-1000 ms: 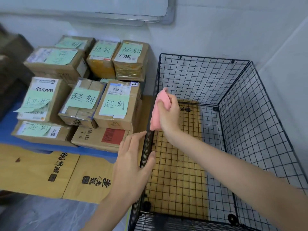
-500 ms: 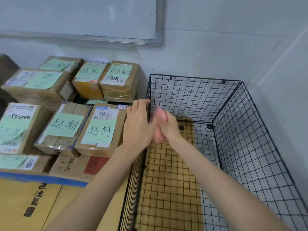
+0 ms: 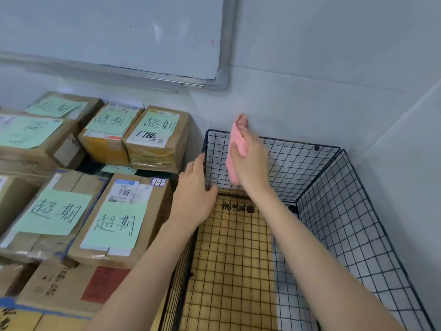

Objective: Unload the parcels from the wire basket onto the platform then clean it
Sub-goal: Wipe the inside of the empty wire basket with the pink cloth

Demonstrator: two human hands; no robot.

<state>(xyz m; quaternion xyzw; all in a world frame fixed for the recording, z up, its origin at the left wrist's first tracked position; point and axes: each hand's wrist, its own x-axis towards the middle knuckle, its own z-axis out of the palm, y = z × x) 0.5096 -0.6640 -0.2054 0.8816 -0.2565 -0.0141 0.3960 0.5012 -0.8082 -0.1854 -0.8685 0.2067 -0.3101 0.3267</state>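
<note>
The black wire basket (image 3: 334, 187) stands in the wall corner on the right, with no parcels inside; brown cardboard shows through its mesh floor. My left hand (image 3: 194, 194) grips the basket's left wall at its far corner, thumb inside the mesh. My right hand (image 3: 250, 161) holds a pink cloth (image 3: 235, 151) against the inner side of the far left corner, near the top rim. Cardboard parcels (image 3: 117, 223) with green paper labels are stacked to the left of the basket.
A blue platform edge (image 3: 9, 303) shows under the parcels at lower left. A whiteboard (image 3: 114, 32) hangs on the wall above them. White walls close in behind the basket and on its right.
My right hand has risen with the pink cloth from lower in the corner to the top rim. My left hand came from the near rim to the far left corner and took hold.
</note>
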